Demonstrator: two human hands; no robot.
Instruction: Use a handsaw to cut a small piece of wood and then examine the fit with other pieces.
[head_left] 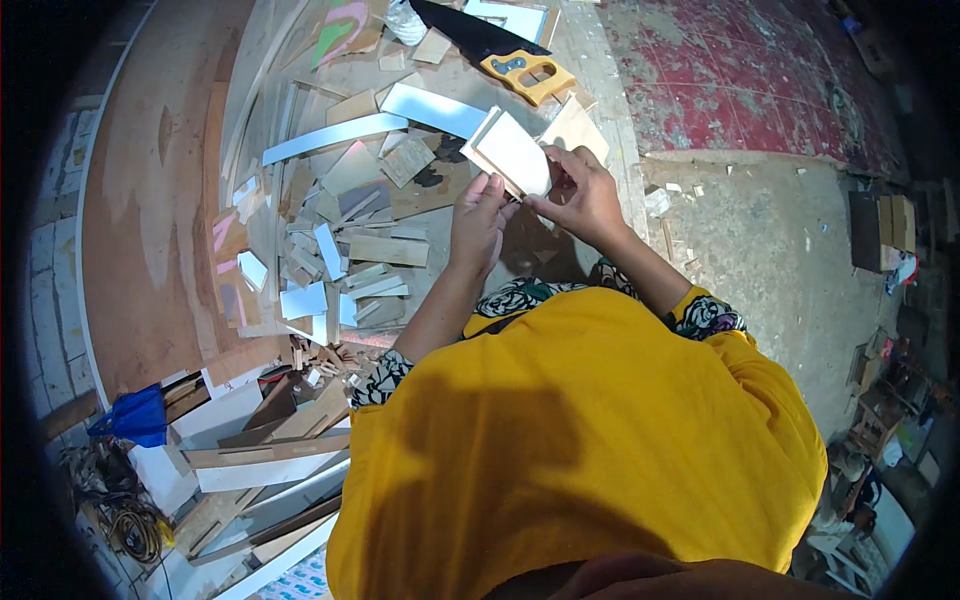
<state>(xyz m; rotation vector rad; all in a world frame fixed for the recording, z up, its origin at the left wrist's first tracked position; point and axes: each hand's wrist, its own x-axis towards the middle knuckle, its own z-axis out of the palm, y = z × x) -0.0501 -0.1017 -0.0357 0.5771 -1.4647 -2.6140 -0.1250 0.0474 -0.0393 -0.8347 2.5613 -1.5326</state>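
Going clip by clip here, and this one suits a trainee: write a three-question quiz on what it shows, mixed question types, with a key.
1. True or false: the left hand and the right hand both hold the white-faced piece.
2. What colour is the saw handle? (a) green (b) yellow (c) red
3. Fill in: in the picture, the blue plastic lies to the ____ of the yellow garment.

Key: 1 true; 2 b; 3 left.

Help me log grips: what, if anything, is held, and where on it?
A white-faced wooden piece: the left hand holds its lower-left edge, the right hand its right edge.
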